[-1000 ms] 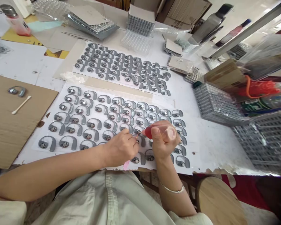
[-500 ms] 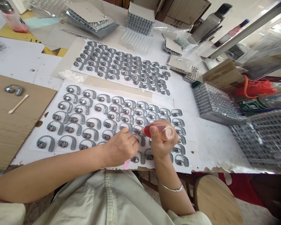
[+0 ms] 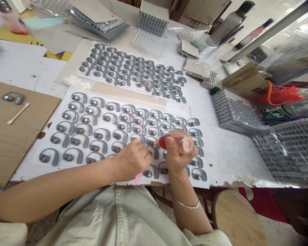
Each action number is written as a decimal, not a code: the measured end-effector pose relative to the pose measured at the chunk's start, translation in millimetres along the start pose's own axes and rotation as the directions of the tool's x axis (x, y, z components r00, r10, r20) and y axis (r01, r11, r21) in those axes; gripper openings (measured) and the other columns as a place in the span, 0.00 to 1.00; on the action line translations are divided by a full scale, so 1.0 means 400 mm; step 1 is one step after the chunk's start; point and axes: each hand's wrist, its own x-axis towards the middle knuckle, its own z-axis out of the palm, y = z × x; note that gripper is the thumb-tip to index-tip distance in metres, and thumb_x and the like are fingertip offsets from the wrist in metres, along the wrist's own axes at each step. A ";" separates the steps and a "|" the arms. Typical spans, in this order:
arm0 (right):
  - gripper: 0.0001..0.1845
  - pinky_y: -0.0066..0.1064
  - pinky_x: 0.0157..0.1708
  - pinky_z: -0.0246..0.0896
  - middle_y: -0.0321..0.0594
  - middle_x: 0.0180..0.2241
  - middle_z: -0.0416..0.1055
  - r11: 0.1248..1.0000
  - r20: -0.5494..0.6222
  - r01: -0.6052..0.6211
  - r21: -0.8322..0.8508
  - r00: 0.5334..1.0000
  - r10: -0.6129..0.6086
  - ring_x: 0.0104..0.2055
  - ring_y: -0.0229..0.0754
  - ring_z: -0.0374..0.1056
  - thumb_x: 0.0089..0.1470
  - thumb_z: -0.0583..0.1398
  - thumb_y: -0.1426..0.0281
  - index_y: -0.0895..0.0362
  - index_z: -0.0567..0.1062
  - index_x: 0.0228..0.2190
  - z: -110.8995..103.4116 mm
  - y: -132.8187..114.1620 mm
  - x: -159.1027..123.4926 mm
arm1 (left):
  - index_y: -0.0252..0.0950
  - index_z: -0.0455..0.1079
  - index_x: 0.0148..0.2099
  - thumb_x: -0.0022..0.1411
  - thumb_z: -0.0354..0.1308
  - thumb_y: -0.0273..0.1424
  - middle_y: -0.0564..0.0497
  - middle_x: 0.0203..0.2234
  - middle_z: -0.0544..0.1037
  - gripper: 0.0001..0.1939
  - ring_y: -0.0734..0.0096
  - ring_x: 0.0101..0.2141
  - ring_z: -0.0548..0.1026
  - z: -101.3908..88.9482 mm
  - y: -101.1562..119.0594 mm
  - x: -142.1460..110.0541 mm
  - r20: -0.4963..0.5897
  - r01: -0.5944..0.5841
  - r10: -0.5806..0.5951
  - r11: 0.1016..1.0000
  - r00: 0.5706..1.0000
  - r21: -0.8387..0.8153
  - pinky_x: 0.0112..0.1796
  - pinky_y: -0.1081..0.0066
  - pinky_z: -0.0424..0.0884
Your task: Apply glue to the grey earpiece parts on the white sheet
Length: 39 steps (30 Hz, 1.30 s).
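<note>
My right hand (image 3: 181, 153) is wrapped round a small clear squeeze bottle (image 3: 180, 143) with a red nozzle end, tipped to the left. Closed beside it, my left hand (image 3: 133, 159) grips a thin pink tool (image 3: 138, 178). Its flat pink end sticks out under the palm, and its fine tip shows past the fingers near the nozzle; the rest is hidden. Both hands are over a white sheet (image 3: 50, 118) bearing rows of grey hook-shaped ear-piece parts (image 3: 99, 135) with round metallic ends. Some parts are covered by my hands.
Farther back lies a second sheet of similar parts (image 3: 128, 68). On the left, a cardboard piece (image 3: 20, 136) holds one part and a cotton swab (image 3: 18, 113). Stacked trays (image 3: 238, 111) stand at right, a bottle (image 3: 10, 17) at back left. The table edge is near my body.
The view has shifted very slightly. The tip of the pink tool now shows a little higher, closer to the bottle's nozzle. Both hands keep their grips.
</note>
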 end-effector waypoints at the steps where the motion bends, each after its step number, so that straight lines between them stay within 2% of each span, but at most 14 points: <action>1: 0.05 0.33 0.28 0.62 0.35 0.24 0.69 1.000 -0.002 0.000 -0.006 1.000 0.000 0.27 0.37 0.66 0.53 0.61 0.75 0.56 0.71 0.26 0.000 0.000 0.000 | 0.33 0.64 0.24 0.63 0.50 0.19 0.50 0.19 0.70 0.14 0.69 0.22 0.65 0.001 0.000 0.000 0.000 0.001 -0.001 1.000 1.000 0.003 0.28 0.66 0.60; 22: 0.09 0.33 0.27 0.63 0.35 0.23 0.70 0.997 -0.026 -0.050 -0.056 0.998 0.049 0.25 0.37 0.66 0.54 0.61 0.71 0.56 0.72 0.23 -0.001 0.003 -0.008 | 0.33 0.65 0.25 0.63 0.49 0.19 0.49 0.19 0.70 0.14 0.69 0.23 0.66 -0.008 -0.003 -0.001 0.042 0.011 -0.010 0.999 0.999 -0.040 0.28 0.67 0.60; 31: 0.10 0.32 0.27 0.60 0.33 0.21 0.67 0.999 -0.018 0.002 -0.052 1.000 -0.003 0.25 0.36 0.65 0.53 0.60 0.76 0.55 0.70 0.22 -0.002 -0.009 0.002 | 0.33 0.65 0.25 0.62 0.50 0.19 0.50 0.20 0.71 0.13 0.69 0.23 0.66 -0.010 -0.006 -0.001 0.041 0.027 -0.024 0.998 0.999 -0.062 0.29 0.67 0.59; 39: 0.09 0.34 0.27 0.61 0.34 0.21 0.68 0.996 -0.024 0.014 -0.084 1.000 -0.016 0.25 0.38 0.65 0.54 0.60 0.73 0.55 0.70 0.23 -0.005 -0.002 -0.005 | 0.34 0.62 0.24 0.61 0.50 0.19 0.51 0.19 0.69 0.14 0.70 0.22 0.65 -0.001 -0.004 -0.004 0.016 0.052 -0.051 0.996 0.999 -0.077 0.29 0.67 0.58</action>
